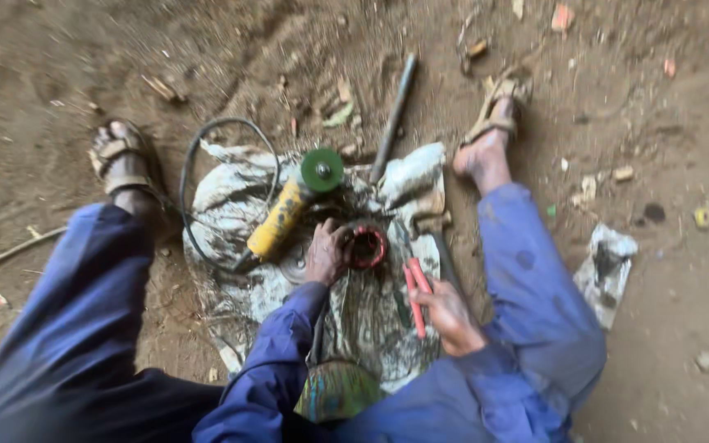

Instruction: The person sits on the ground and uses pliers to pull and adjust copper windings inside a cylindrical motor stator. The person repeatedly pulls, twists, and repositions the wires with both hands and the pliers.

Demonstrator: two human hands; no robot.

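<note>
Down near the person's lap sits a round green and yellow thing (pixel 336 392), smooth and striped. The right hand (pixel 446 312) is closed around a tool with red handles (pixel 417 295), likely pliers. The left hand (pixel 327 253) is curled over the side of a small round motor part (pixel 368 246), which has reddish wire rings inside and a dark metal shell. The part rests on a dirty, crumpled white cloth (pixel 231 279) between the legs. The red tool has not reached the part yet, so the work looks early. Farther off lies a yellow grinder (pixel 289 209) with a green disc, its black cord looping round. A grey metal rod (pixel 394 119) lies beyond on the brown dirt floor (pixel 59 57).
</note>
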